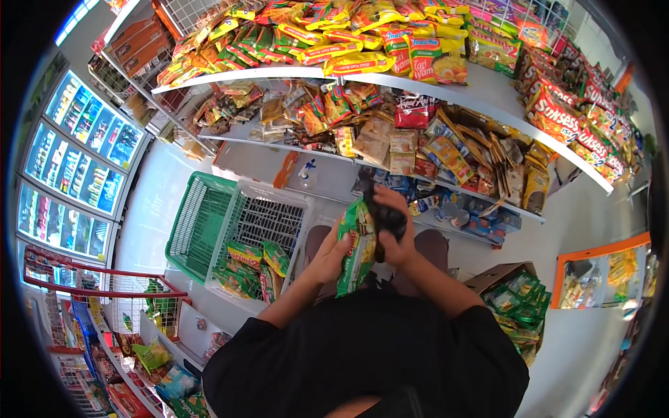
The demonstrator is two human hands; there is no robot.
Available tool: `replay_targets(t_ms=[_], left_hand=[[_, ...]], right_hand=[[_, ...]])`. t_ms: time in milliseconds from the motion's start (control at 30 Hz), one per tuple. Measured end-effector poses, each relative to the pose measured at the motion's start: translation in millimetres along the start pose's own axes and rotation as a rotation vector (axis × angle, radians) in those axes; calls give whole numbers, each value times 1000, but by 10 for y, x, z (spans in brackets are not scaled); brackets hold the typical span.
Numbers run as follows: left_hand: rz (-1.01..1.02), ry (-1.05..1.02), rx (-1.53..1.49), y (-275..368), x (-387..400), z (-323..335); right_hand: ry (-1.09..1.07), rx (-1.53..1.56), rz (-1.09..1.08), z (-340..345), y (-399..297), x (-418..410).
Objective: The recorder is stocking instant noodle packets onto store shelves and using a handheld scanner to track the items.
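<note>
My left hand (329, 257) holds a green packet of instant noodles (351, 269) upright in front of my lap. In my right hand (398, 250) is a black handheld tool (389, 217), probably a price-label gun, pressed close to the packet's right side. My fingers cover part of the tool, so its exact kind is unclear. To the left of my knees, a white plastic basket (306, 211) contains several similar noodle packets (241, 274) at its near end. An open cardboard box (478, 280) with more green packets (520, 295) sits to my right.
A green plastic basket (180, 230) adjoins the white one. Ahead, shelving (491, 89) carries noodle packets, coffee and seasoning sachets. Glass-door drink coolers (78, 146) line the far left. Red-framed wire racks (130, 286) with snacks stand at the lower left, an orange-framed case (601, 256) at the right.
</note>
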State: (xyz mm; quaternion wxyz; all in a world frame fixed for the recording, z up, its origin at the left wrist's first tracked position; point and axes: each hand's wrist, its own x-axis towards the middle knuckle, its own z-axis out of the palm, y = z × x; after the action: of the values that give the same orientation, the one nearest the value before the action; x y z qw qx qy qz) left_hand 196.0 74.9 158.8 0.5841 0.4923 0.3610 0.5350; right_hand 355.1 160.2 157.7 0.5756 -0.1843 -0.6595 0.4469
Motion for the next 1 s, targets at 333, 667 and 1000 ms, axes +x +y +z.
replay_targets(t_ms=[333,667,1000], left_hand=[[-30,80,303,-148,68,-213],[-263,96,-896,-315,148,-295],[-117,350,-2025,-350,109,-275]], right_hand=[[-342,-580,-264,140,-348,-51],[-560,-527,-439,118,-399,-261],[-400,-570,-311,187,-405,-147]])
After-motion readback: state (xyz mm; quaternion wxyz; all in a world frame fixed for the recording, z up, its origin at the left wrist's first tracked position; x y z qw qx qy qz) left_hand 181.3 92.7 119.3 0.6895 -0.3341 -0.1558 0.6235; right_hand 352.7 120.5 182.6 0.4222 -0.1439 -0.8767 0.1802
